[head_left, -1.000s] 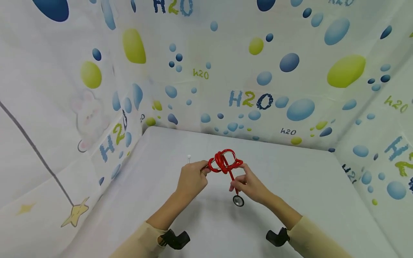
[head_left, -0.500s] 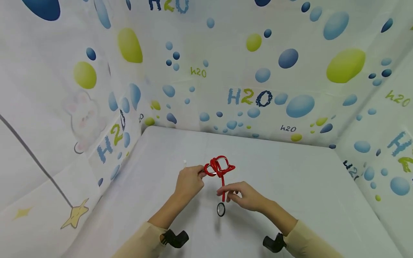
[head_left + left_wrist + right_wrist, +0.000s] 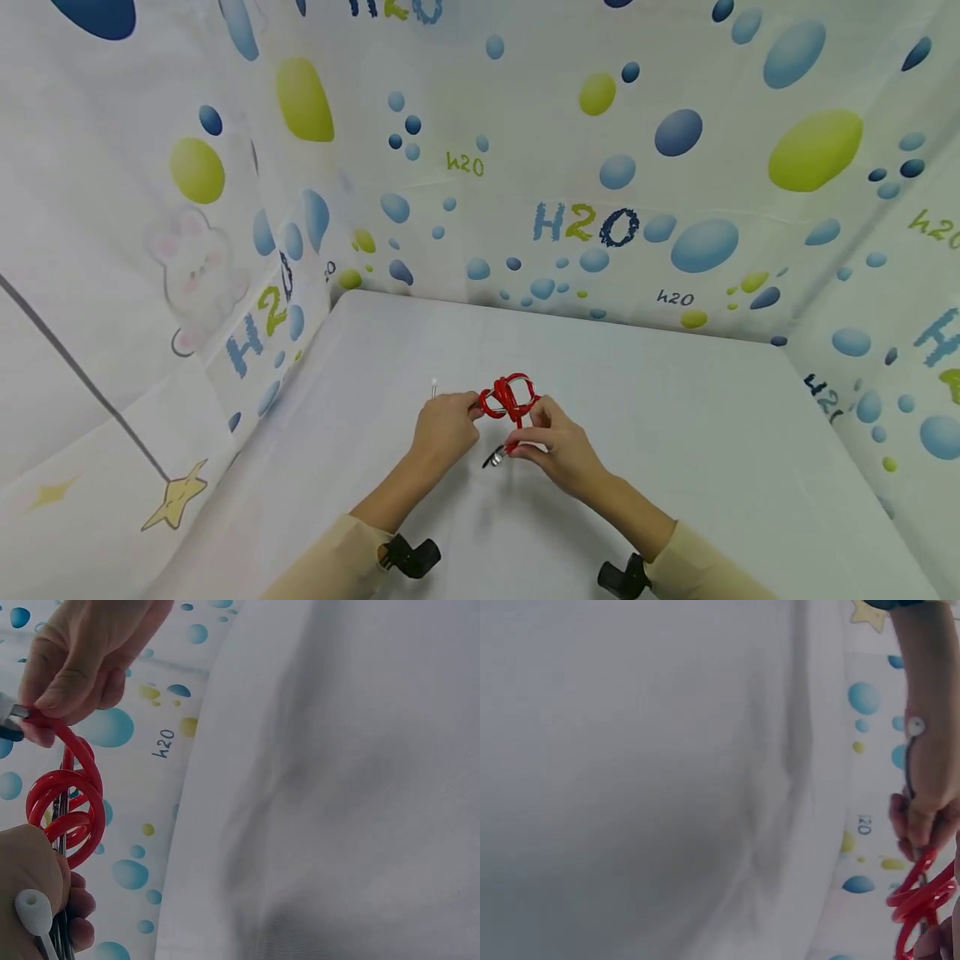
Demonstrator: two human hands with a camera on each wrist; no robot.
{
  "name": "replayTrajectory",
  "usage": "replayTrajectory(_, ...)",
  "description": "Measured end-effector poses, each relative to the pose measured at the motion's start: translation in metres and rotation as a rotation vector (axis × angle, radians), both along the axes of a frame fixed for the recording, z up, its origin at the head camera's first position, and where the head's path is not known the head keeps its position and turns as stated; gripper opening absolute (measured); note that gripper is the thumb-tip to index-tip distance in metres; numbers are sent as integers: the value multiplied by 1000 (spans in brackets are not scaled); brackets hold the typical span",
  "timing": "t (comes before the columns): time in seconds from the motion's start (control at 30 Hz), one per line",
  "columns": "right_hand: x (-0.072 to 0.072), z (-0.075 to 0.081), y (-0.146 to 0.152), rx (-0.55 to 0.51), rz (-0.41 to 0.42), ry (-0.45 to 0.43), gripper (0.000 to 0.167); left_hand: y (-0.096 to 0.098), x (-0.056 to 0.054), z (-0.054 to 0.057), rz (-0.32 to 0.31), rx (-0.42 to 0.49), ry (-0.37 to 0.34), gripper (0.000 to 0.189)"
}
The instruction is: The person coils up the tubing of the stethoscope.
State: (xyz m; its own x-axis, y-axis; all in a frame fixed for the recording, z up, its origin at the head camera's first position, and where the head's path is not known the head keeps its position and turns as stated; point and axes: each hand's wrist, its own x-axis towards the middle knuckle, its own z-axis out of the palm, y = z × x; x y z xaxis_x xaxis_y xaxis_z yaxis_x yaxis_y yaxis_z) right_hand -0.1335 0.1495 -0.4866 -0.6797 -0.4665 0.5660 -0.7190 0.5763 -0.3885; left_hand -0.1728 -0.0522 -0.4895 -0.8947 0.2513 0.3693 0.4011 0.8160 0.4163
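Note:
A stethoscope with red tubing (image 3: pixel 507 400) is held up over the white table, its tube wound in loops around the metal ear tubes. My left hand (image 3: pixel 446 429) grips those ear tubes; a white ear tip (image 3: pixel 34 911) sticks out beyond it. With thumb and fingertips, my right hand (image 3: pixel 558 446) pinches the tube's end just by the chest piece (image 3: pixel 493 457), which is tilted edge-on in the head view. In the left wrist view, the coils (image 3: pixel 64 802) sit between both hands. Only part of the right hand's fingers (image 3: pixel 937 941) shows in the right wrist view.
White cloth covers the table (image 3: pixel 660 467). Fabric walls (image 3: pixel 525 125) printed with drops and H2O lettering enclose it at the back and both sides. A small black camera (image 3: pixel 412 557) is strapped at each wrist.
The right hand let the tube hang, moved left and down to it, then took its end in a pinch. The chest piece has swung up and left. The left hand stays nearly in place.

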Motion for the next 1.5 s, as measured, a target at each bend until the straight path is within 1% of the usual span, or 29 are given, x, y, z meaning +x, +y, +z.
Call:
replayTrajectory(0.03,-1,0,-1,-18,-19,24,22,0,1,-1,-1,-10,0,10)
replayTrajectory(0.1,-2,0,-3,-66,-44,27,22,0,2,-4,-4,-30,4,11)
replayTrajectory(0.17,-3,1,-5,-127,-68,-26,20,1,4,-6,-11,-35,14,12)
replayTrajectory(0.2,-3,1,-6,-163,-85,-60,18,1,4,-7,-12,-36,24,12)
replayTrajectory(0.27,-3,1,-8,-255,-130,-160,15,3,6,-8,-17,-42,55,14)
replayTrajectory(0.37,-3,0,-11,-422,-225,-329,15,4,7,-12,-15,-57,95,16)
replayTrajectory(0.47,-4,-2,-16,-592,-345,-478,19,5,8,-14,-13,-80,123,14)
replayTrajectory(0.53,-5,-4,-19,-664,-418,-551,23,4,9,-17,-18,-95,150,13)
replayTrajectory(0.63,-6,-4,-23,-721,-497,-630,23,2,9,-20,-28,-114,208,10)
replayTrajectory(0.67,-6,-4,-24,-724,-510,-648,23,1,10,-21,-31,-119,233,10)
replayTrajectory(0.8,-7,-3,-25,-697,-513,-684,21,-1,11,-23,-31,-131,309,10)
replayTrajectory(0.87,-8,-3,-25,-675,-508,-692,21,-2,12,-23,-34,-135,326,11)
replayTrajectory(0.93,-8,-3,-25,-655,-504,-689,20,-2,12,-23,-38,-141,327,10)
replayTrajectory(1.03,-8,-5,-26,-631,-485,-670,18,-3,13,-23,-34,-144,302,9)
replayTrajectory(1.17,-8,-9,-27,-597,-448,-652,18,-4,13,-22,-11,-111,246,9)
replayTrajectory(1.33,-8,-11,-29,-564,-412,-654,17,-6,13,-23,0,-76,195,8)
replayTrajectory(1.5,-10,-12,-29,-534,-382,-668,16,-7,11,-26,17,-54,136,10)
